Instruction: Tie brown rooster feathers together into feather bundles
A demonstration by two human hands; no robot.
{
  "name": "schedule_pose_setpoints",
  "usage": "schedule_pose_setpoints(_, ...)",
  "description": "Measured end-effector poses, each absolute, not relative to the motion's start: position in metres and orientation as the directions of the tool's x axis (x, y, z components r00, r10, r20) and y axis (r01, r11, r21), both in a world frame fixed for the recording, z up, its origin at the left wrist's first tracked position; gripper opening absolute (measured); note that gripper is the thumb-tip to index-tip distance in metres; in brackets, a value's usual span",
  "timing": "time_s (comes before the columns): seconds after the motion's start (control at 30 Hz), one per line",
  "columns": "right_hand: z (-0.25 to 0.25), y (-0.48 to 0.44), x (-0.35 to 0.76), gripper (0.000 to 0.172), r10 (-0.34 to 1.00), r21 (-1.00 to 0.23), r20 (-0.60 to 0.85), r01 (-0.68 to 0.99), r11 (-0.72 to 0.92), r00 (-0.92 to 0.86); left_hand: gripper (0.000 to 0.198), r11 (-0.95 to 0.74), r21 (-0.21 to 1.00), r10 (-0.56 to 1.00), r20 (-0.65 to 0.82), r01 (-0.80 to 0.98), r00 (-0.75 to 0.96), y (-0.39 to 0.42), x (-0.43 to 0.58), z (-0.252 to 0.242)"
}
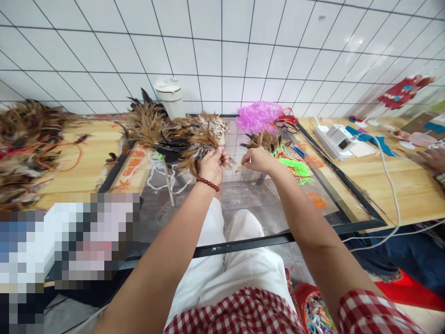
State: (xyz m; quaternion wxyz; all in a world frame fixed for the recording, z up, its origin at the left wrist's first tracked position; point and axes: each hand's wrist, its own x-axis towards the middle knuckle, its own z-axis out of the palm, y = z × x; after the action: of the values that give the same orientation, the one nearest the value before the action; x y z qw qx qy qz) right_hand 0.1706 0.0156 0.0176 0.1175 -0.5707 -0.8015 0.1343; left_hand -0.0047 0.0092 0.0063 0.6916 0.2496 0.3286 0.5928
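My left hand, with a dark red bead bracelet at the wrist, is closed around the base of a bunch of brown feathers above the glass tabletop. A short gap to the right, my right hand has its fingers bent together in a pinch. A small pale wisp, which looks like a feather, shows at those fingertips. Behind the right hand lies a smaller pile of brown feathers. More brown and black feathers are heaped behind the left hand.
A white lidded container stands against the tiled wall. Pink plastic, green cord and blue-handled snips lie right of centre. Further right are a white power strip with a cable and another person's hand. Feathers cover the left bench.
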Motion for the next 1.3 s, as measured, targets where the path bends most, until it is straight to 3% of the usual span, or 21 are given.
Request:
schedule_pose_setpoints(0.07,0.017,0.014,0.167,0.013,0.943,-0.289,0.026,0.900,0.326,-0.333,0.010,0.167,0.737,0.985,-0.159,-0.655,0.072,0.009,-0.004,0.005)
schedule_pose_setpoints(0.13,0.018,0.012,0.163,0.015,0.948,-0.312,0.036,0.898,0.311,-0.316,0.010,0.170,0.738,0.984,-0.162,-0.654,0.072,0.010,-0.004,0.004)
schedule_pose_setpoints(0.23,0.023,0.010,0.158,0.009,0.965,-0.605,0.097,0.755,0.253,-0.245,0.010,0.179,0.745,0.982,-0.170,-0.643,0.076,0.010,-0.004,0.003)
schedule_pose_setpoints(0.33,0.029,0.009,0.153,0.011,0.985,-0.933,0.071,0.339,0.121,-0.156,0.011,0.208,0.769,0.978,-0.183,-0.605,0.104,0.010,-0.003,0.002)
schedule_pose_setpoints(0.43,0.031,0.009,0.147,0.019,0.994,-0.995,0.031,0.087,0.040,-0.107,0.015,0.272,0.790,0.962,-0.204,-0.550,0.183,0.009,-0.002,0.002)
schedule_pose_setpoints(0.83,0.024,0.011,0.140,0.020,0.986,-0.974,0.147,0.166,0.157,-0.074,0.017,0.373,0.822,0.899,-0.207,-0.430,0.385,0.007,-0.005,0.002)
schedule_pose_setpoints(0.97,0.016,0.017,0.145,0.019,0.982,-0.939,0.187,0.293,0.181,-0.006,0.016,0.245,0.821,0.958,-0.125,-0.515,0.256,0.011,-0.006,0.001)
schedule_pose_setpoints(1.13,0.000,0.022,0.147,0.014,0.972,-0.701,0.232,0.697,0.151,0.023,0.015,0.085,0.756,0.995,-0.103,-0.649,0.010,0.018,-0.008,0.001)
schedule_pose_setpoints(1.3,-0.010,0.019,0.140,0.020,0.970,-0.445,0.242,0.885,0.139,-0.031,0.016,0.049,0.761,0.992,-0.114,-0.647,-0.060,0.019,-0.007,0.000)
